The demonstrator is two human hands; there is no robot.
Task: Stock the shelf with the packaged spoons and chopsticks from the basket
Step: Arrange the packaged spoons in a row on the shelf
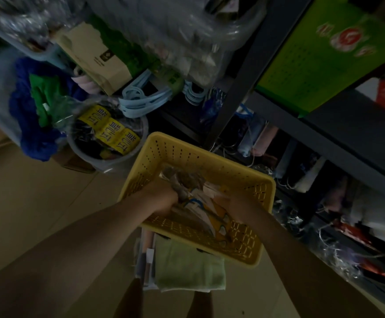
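Yellow basket [209,161], walls dotted with rows of small holes. Inside: packets [200,203] in clear wrap, white with orange and a blue line. Pale green cloth [187,265] beneath the near edge. Far left: grey bucket [109,161] with yellow labels [111,131] in dark print; deep blue fabric [33,134] around a bright green piece [47,97]; light blue hangers [141,97]; tan carton [99,58]. Far right: lime green box [319,60] with a red and white emblem, on dark grey shelving [239,72]. Beige floor [26,203].
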